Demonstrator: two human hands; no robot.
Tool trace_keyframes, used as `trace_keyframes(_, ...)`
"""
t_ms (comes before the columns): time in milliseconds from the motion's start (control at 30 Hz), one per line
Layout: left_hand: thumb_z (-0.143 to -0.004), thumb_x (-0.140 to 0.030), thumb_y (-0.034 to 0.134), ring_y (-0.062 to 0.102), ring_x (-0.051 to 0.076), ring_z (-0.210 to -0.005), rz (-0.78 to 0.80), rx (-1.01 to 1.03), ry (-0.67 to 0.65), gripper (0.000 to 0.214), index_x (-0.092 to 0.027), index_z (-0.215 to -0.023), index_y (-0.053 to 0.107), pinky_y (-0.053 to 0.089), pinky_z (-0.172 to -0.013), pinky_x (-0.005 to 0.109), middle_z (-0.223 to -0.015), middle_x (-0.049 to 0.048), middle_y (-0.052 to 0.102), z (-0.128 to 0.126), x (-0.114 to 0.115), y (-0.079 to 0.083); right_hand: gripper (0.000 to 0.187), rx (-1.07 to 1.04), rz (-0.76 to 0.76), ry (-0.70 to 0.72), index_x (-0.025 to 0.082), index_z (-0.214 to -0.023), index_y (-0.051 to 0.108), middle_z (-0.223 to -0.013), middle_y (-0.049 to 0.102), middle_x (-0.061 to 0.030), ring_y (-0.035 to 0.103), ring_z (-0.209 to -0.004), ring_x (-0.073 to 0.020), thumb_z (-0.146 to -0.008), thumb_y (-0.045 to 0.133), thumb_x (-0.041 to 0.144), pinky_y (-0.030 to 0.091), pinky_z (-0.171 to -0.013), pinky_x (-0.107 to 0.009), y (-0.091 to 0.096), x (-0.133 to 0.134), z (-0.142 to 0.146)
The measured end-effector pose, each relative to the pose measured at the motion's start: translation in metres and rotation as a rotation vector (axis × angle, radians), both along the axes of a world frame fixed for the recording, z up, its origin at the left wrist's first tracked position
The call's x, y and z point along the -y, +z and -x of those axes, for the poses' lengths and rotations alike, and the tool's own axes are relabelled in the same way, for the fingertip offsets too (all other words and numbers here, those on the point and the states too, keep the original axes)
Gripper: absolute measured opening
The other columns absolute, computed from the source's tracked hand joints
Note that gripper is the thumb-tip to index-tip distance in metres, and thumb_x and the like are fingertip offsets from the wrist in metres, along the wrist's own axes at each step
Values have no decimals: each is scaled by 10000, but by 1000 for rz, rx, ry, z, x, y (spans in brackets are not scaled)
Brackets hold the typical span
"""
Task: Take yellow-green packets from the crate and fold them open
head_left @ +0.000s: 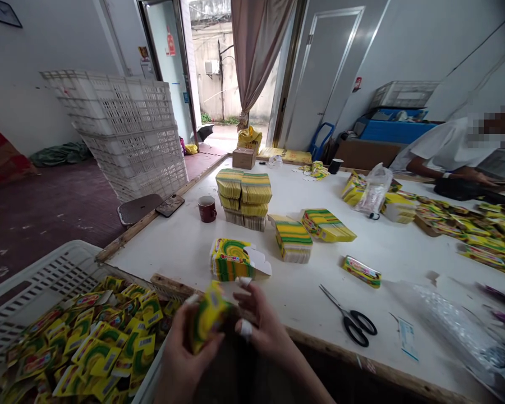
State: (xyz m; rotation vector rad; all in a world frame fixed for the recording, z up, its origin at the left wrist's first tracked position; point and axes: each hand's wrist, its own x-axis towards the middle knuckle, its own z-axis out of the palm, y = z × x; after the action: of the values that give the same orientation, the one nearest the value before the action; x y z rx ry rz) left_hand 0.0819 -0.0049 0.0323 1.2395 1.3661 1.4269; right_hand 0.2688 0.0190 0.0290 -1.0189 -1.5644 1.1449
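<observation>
My left hand (189, 342) is closed around a small yellow-and-green printed carton (210, 315), which is blurred by motion. Close beside it, my right hand (261, 320) has its fingers apart, with white wraps on the thumb and a fingertip; nothing shows between them. Just beyond both hands, a stack of flat printed cartons (231, 259) lies on the white table (294, 303). To the left, a white plastic crate (76, 258) holds many yellow cartons (105, 336).
Black-handled scissors (353, 322), a printed packet (362, 271), carton stacks (244, 193), a maroon mug (207, 209) and a phone (170, 205) lie on the table. Plastic bags (458, 320) are at right. A person in a white shirt (441, 143) sits across. Tall crates (126, 123) stand left.
</observation>
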Motion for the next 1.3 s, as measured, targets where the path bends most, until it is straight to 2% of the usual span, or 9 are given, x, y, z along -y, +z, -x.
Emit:
trace_keyframes(100, -723, -569, 673, 585, 232, -1050, -25, 625, 322, 587, -216, -1172, 536, 552, -806, 312, -1161, 80, 582, -1, -5, 6, 469, 212, -150, -325, 186, -1267, 410, -1191, 584, -131, 573, -1071, -239, -835, 581, 248, 481, -918, -393, 13, -34, -1)
trace_keyframes(233, -819, -604, 539, 570, 239, -1076, 258, 946, 351, 460, -172, -975, 562, 561, -791, 360, -1145, 117, 585, -3, -8, 7, 456, 506, -233, -458, 145, -1192, 501, -1099, 612, -145, 523, -1037, -273, -751, 481, 30, 434, -930, -456, 19, -73, -4)
trace_keyframes(367, -889, -428, 524, 603, 179, -978, 349, 914, 263, 286, -194, -1044, 575, 569, -689, 272, -1164, 97, 599, -6, -4, -5, 528, 586, -242, -433, 126, -1158, 521, -1017, 609, -131, 513, -965, -261, -661, 450, -37, 420, -920, -446, 17, -86, -6)
trace_keyframes(467, -809, -416, 651, 622, 174, -899, 364, 895, 195, 398, -191, -1128, 574, 565, -649, 254, -1135, 91, 621, -8, -1, -15, 560, 608, -229, -419, 117, -1179, 477, -871, 602, -79, 517, -877, -245, -639, 465, -31, 442, -874, -423, 17, -85, -7)
trace_keyframes(600, -680, -430, 792, 634, 187, -860, 386, 853, 76, 573, -173, -1147, 582, 558, -639, 261, -1105, 104, 647, -13, 0, -21, 557, 607, -223, -425, 127, -1190, 446, -1045, 576, -125, 514, -946, -243, -652, 488, -11, 439, -883, -400, 19, -84, -7)
trace_keyframes(900, -612, -424, 838, 628, 138, -677, 412, 807, 95, 514, -158, -1011, 653, 516, -560, 215, -902, 72, 698, -22, 0, -22, 525, 559, -176, -382, 145, -1102, 465, -863, 555, -66, 520, -833, -237, -607, 521, -19, 435, -800, -396, 33, -92, -11)
trace_keyframes(1100, -534, -511, 855, 655, 232, -862, 304, 876, 36, 565, -188, -966, 688, 563, -676, 295, -988, 93, 700, -27, -4, -15, 537, 346, -127, -253, 213, -1141, 383, -794, 505, 26, 507, -660, -133, -667, 550, 24, 443, -616, -254, 37, -39, 11)
trace_keyframes(1200, -588, -573, 791, 639, 283, -952, 231, 871, 107, 502, -204, -914, 691, 562, -742, 350, -953, 84, 698, -29, -4, -12, 567, -8, 126, 106, 236, -1137, 424, -807, 531, 38, 490, -621, -101, -643, 629, 47, 385, -535, -213, 24, 0, 29)
trace_keyframes(1300, -731, -538, 674, 631, 300, -949, 129, 675, 220, 343, -218, -856, 671, 563, -703, 373, -848, 77, 683, -22, 4, -18, 668, -376, 401, 207, 242, -1175, 431, -849, 563, 31, 518, -661, -92, -600, 749, 119, 395, -587, -221, 10, 21, 36)
